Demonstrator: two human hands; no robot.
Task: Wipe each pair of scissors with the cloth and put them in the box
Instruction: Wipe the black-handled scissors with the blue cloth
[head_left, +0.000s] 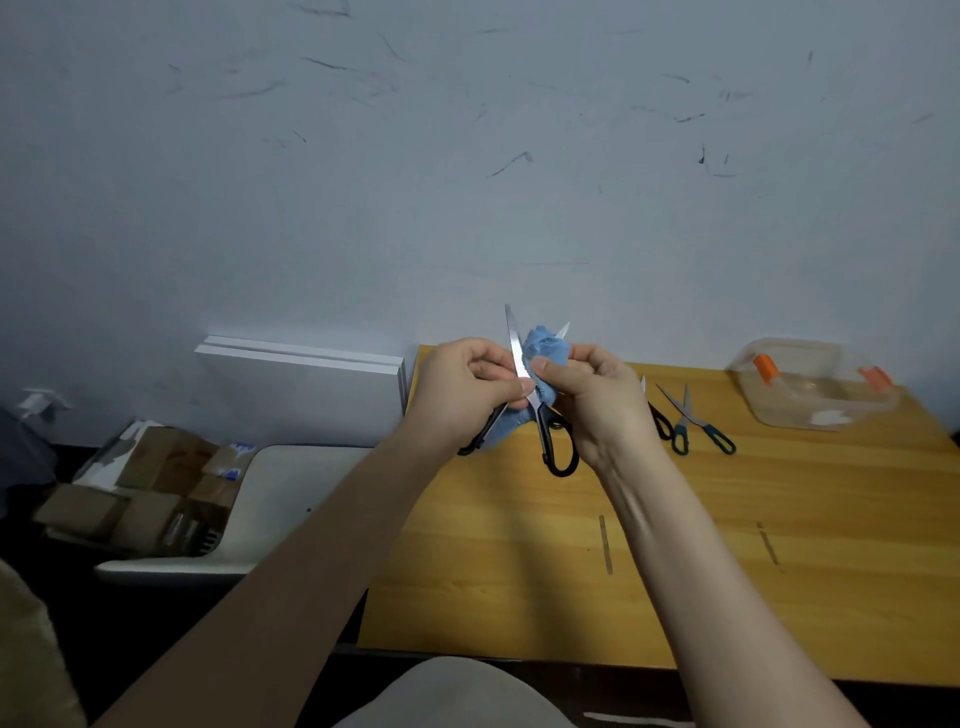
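A large pair of black-handled scissors is held spread open above the wooden table, blades pointing up. My left hand grips one blade and handle side. My right hand pinches a blue cloth around the other blade, whose tip pokes out above the cloth. A smaller teal-handled pair of scissors lies open on the table to the right. Another black-handled pair lies partly hidden behind my right wrist. The clear plastic box with orange clips stands at the far right.
White boards lean against the scuffed wall left of the table. A white chair and cardboard boxes stand at the left, below table level. My lap shows at the bottom edge.
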